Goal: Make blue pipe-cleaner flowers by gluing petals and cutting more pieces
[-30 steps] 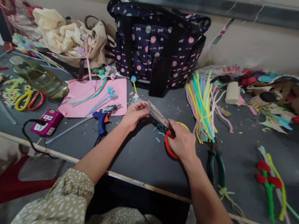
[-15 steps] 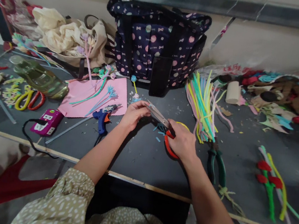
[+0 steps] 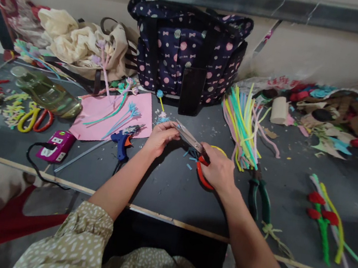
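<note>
My right hand (image 3: 219, 167) is wrapped round the handle of a pair of scissors (image 3: 194, 142). The blades point up and left, their tips beside the fingers of my left hand (image 3: 161, 138). Those fingers are pinched together on something too small to make out. Short blue snippets (image 3: 189, 166) lie on the dark table (image 3: 169, 192) below the blades. Red-orange scissor loops (image 3: 204, 177) show under my right hand. Just behind my left hand are blue and white fluffy bits (image 3: 162, 116).
A patterned bag (image 3: 182, 52) with a phone (image 3: 191, 91) stands behind. Pipe cleaners (image 3: 244, 126) and green-handled pliers (image 3: 259, 198) lie right. A pink sheet (image 3: 94, 124), glue gun (image 3: 122, 143), purple power block (image 3: 56, 145) and bottle (image 3: 48, 94) are left.
Both my hands and the scissors stay almost in place. At the far left, another person's hand and the pink piece and clear stick by it have moved away from the table front.
</note>
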Motion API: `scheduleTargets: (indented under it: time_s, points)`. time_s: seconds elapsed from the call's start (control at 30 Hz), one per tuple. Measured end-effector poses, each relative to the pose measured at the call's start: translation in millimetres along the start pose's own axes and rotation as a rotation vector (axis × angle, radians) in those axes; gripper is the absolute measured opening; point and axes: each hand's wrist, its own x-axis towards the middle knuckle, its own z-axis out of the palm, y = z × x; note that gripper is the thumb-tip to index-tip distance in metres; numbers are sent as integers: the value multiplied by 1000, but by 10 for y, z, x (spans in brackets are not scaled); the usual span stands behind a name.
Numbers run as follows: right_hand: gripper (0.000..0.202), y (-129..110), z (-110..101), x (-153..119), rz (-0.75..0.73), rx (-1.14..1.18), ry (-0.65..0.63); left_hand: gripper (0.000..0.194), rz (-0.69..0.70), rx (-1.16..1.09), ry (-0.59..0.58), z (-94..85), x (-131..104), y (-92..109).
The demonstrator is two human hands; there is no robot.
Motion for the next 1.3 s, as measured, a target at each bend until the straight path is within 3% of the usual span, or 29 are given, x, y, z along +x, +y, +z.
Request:
scheduleTargets:
  time_s: [1.3]
  points:
    - [41,6,11,-2,-15,9,-31,15,-7,41,0,21,-29,20]
